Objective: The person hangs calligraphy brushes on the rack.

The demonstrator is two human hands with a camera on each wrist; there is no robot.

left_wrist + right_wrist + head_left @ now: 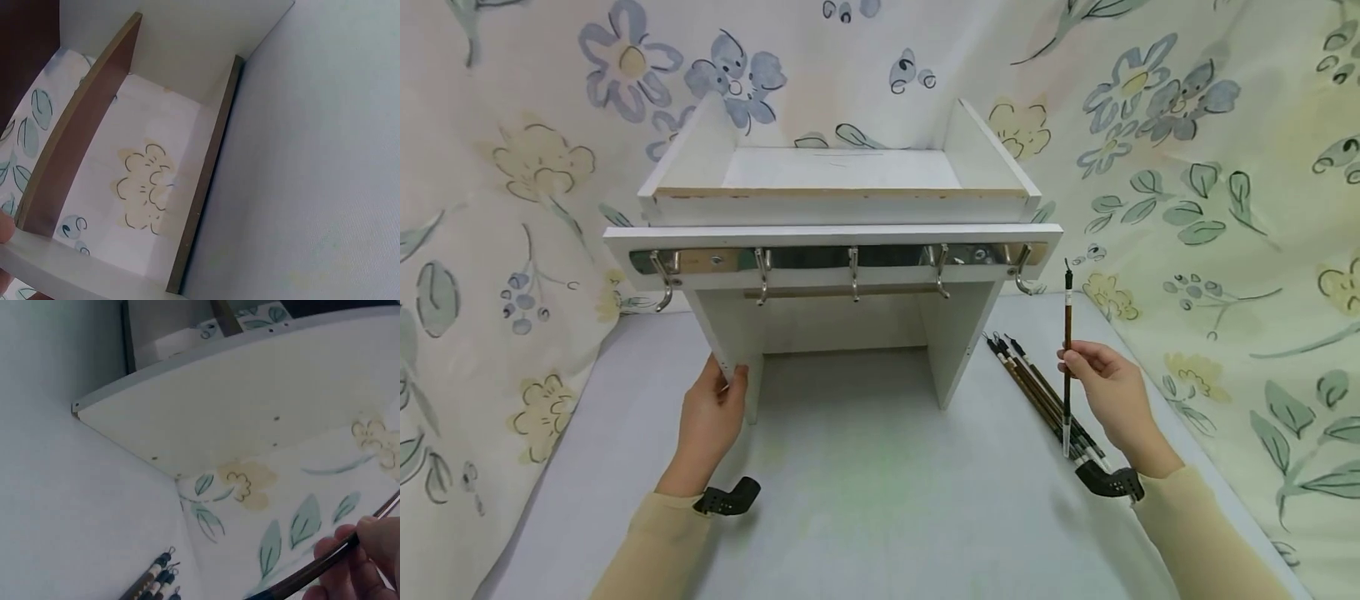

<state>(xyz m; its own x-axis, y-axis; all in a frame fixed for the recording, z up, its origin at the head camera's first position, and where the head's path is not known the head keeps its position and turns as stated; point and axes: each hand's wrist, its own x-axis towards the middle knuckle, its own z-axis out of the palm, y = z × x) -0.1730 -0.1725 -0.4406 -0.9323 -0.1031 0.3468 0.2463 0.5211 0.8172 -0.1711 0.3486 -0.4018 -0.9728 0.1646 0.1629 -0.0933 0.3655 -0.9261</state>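
A white rack (842, 237) stands on the table, with a row of metal hooks (853, 275) along its front board and an open tray on top. My left hand (711, 421) grips the front edge of its left side panel (722, 333); in the left wrist view only a few fingertips (5, 228) show at that panel. Out to the right, my right hand (1112, 400) pinches a calligraphy brush (1068, 312) by its brown handle. The brush is upright, its hanging loop at the top and a clear cap over the lower end.
Several more calligraphy brushes (1026, 379) lie together on the white table (865, 500), right of the rack and beneath the held one. Floral cloth (1210, 208) hangs behind and along both sides. A wooden crossbar (81, 125) spans the rack's inside.
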